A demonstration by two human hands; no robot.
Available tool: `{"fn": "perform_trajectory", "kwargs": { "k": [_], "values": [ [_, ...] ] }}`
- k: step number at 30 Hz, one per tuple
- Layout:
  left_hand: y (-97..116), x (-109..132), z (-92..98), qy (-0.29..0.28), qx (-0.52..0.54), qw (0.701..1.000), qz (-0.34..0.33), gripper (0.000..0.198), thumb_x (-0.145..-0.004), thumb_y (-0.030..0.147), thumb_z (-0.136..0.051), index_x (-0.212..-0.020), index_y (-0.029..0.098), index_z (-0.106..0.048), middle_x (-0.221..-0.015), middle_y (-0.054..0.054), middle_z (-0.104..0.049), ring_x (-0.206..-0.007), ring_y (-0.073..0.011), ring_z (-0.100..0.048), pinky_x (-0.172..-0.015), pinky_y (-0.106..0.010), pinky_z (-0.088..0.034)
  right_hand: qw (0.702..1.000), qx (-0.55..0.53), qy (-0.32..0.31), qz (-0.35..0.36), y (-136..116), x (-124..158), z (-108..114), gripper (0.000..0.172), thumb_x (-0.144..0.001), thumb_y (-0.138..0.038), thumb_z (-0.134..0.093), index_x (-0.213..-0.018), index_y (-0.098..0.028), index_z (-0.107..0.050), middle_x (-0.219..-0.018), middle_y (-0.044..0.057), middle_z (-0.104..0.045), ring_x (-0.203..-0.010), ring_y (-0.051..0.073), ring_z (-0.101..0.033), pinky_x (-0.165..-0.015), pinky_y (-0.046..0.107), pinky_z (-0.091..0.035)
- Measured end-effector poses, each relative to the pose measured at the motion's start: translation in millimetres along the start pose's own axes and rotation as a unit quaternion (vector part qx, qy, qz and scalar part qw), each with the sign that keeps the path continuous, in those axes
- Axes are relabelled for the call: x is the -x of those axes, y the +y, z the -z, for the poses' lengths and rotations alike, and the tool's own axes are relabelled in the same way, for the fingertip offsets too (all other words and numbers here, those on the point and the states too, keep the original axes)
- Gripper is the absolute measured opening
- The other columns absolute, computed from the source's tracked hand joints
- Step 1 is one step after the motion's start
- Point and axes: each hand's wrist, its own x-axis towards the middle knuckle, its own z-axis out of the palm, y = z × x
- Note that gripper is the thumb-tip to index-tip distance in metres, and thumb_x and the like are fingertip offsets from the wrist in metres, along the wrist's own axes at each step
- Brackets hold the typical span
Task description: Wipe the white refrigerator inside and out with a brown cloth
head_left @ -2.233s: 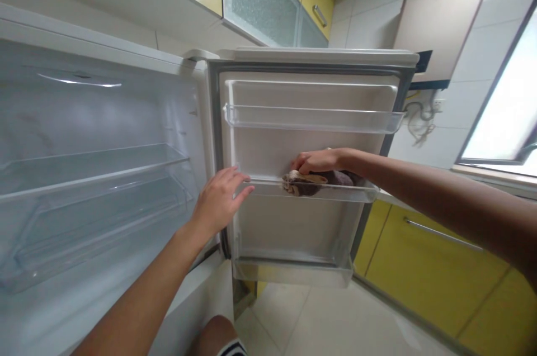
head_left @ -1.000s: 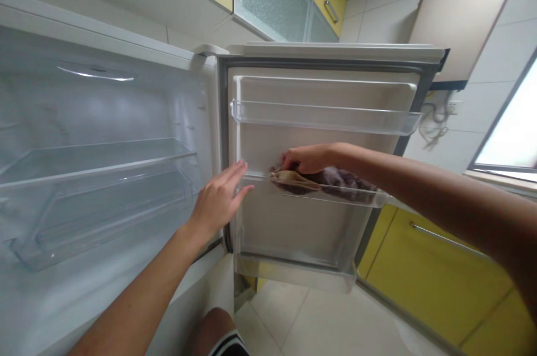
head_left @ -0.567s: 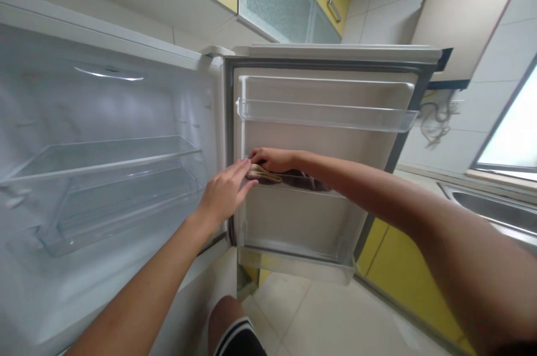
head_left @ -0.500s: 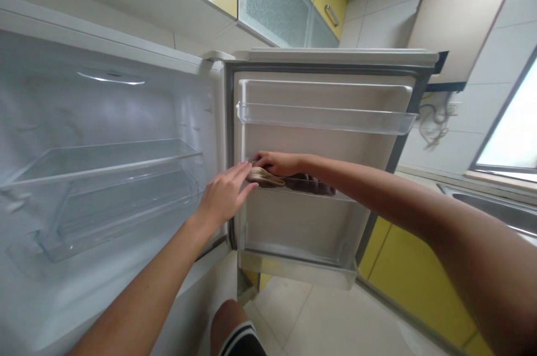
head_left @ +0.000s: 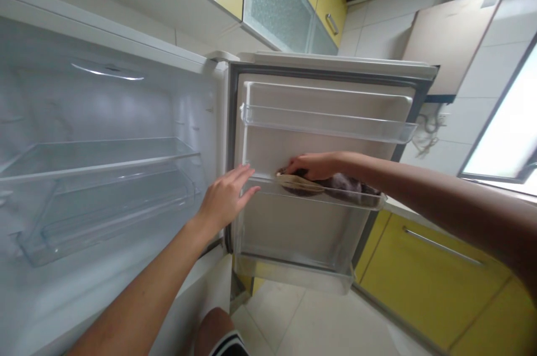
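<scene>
A white fridge stands open, its door (head_left: 335, 227) swung out to the right. My right hand (head_left: 312, 165) is closed on a brown and tan cloth (head_left: 335, 184) that lies inside the door's clear middle shelf (head_left: 369, 202). My left hand (head_left: 226, 197) is open, fingers stretched, resting against the left end of that middle shelf at the door's hinge edge.
The door has a clear upper shelf (head_left: 327, 126) and a lower bin (head_left: 293, 275). Inside the fridge are a glass shelf (head_left: 100, 157) and a clear drawer (head_left: 109, 216). Yellow cabinets (head_left: 423, 283) stand to the right, wall cabinets (head_left: 289, 4) above. My knee (head_left: 216, 336) shows below.
My right hand slid the cloth left along the middle door shelf to its hinge end, then back to the right. My left hand stayed at the shelf's left end.
</scene>
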Motion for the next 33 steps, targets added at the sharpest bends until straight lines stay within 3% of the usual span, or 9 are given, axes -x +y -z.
{"fn": "perform_trajectory", "kwargs": {
  "k": [3,6,10,13,17,20,23,28,33],
  "values": [
    [5,-1,1.9,-0.006,-0.014,1.0,0.012,0.048,-0.108,0.044,-0.061,-0.146,0.017,-0.066,-0.156,-0.015,-0.063,-0.144,-0.0296,-0.062,-0.119,-0.047,-0.053,0.995,0.0,0.085,0.044,-12,-63,-8,0.061,-0.076,0.004,-0.06,-0.129,-0.02,-0.078,-0.126,0.005,-0.076,-0.111,0.019,-0.068,-0.102,0.027,-0.05],
    [5,0,2.9,-0.004,-0.035,0.999,0.012,0.047,-0.107,0.045,-0.061,-0.145,0.019,-0.067,-0.153,-0.014,-0.066,-0.141,-0.0317,-0.064,-0.116,-0.049,-0.054,0.986,0.022,0.15,0.071,-15,-78,-16,0.049,-0.087,-0.004,-0.062,-0.132,-0.018,-0.077,-0.128,0.01,-0.072,-0.114,0.02,-0.067,-0.104,0.03,-0.05],
    [0,1,1.6,0.006,-0.033,0.999,0.004,0.044,-0.107,0.048,-0.06,-0.142,0.021,-0.069,-0.153,-0.013,-0.066,-0.139,-0.0312,-0.065,-0.115,-0.048,-0.056,0.991,0.038,0.113,0.054,0,-13,-20,0.047,-0.094,-0.012,-0.063,-0.139,-0.021,-0.074,-0.135,0.013,-0.068,-0.116,0.022,-0.065,-0.105,0.033,-0.05],
    [-3,2,0.1,0.011,-0.019,1.0,0.0,0.044,-0.108,0.051,-0.059,-0.139,0.023,-0.071,-0.152,-0.011,-0.067,-0.139,-0.0305,-0.066,-0.114,-0.048,-0.057,0.994,0.073,0.076,-0.029,15,54,-16,0.051,-0.089,-0.015,-0.072,-0.139,-0.023,-0.074,-0.138,0.013,-0.067,-0.119,0.025,-0.062,-0.107,0.036,-0.048],
    [-1,1,-0.8,0.015,-0.02,1.0,0.004,0.043,-0.107,0.052,-0.06,-0.135,0.023,-0.073,-0.15,-0.012,-0.068,-0.138,-0.0314,-0.066,-0.113,-0.049,-0.057,0.987,0.023,0.019,-0.158,21,94,-4,0.065,-0.078,-0.01,-0.079,-0.142,-0.022,-0.074,-0.117,0.009,-0.073,-0.086,0.019,-0.062,-0.078,0.028,-0.05],
    [2,2,-1.9,0.018,-0.014,1.0,0.013,0.042,-0.106,0.049,-0.062,-0.136,0.021,-0.073,-0.15,-0.013,-0.069,-0.139,-0.0312,-0.066,-0.113,-0.048,-0.058,0.988,-0.004,-0.016,-0.153,13,70,6,0.065,-0.071,0.002,-0.072,-0.132,-0.02,-0.079,-0.103,0.004,-0.078,-0.077,0.015,-0.062,-0.07,0.022,-0.046],
    [6,2,-3.3,0.02,-0.008,0.999,0.027,0.041,-0.107,0.043,-0.061,-0.141,0.022,-0.07,-0.153,-0.012,-0.066,-0.141,-0.0306,-0.064,-0.114,-0.047,-0.058,0.993,0.0,-0.005,-0.118,-5,17,9,0.068,-0.073,0.002,-0.067,-0.135,-0.023,-0.078,-0.112,0.003,-0.081,-0.091,0.016,-0.068,-0.079,0.02,-0.046],
    [11,2,-2.5,0.016,-0.017,0.999,0.043,0.046,-0.107,0.04,-0.061,-0.15,0.023,-0.063,-0.157,-0.011,-0.063,-0.143,-0.0313,-0.062,-0.114,-0.047,-0.058,0.985,-0.011,0.167,-0.041,-30,-67,-4,0.053,-0.085,-0.011,-0.071,-0.136,-0.024,-0.076,-0.128,0.004,-0.077,-0.115,0.021,-0.068,-0.099,0.024,-0.046],
    [11,2,1.9,0.004,-0.034,0.998,0.043,0.045,-0.107,0.04,-0.061,-0.149,0.023,-0.064,-0.157,-0.011,-0.063,-0.141,-0.0306,-0.064,-0.113,-0.046,-0.059,0.984,-0.042,0.172,0.022,-18,-51,-14,0.042,-0.099,-0.031,-0.067,-0.14,-0.022,-0.073,-0.127,0.008,-0.075,-0.113,0.02,-0.068,-0.103,0.029,-0.05]
  ]
}}
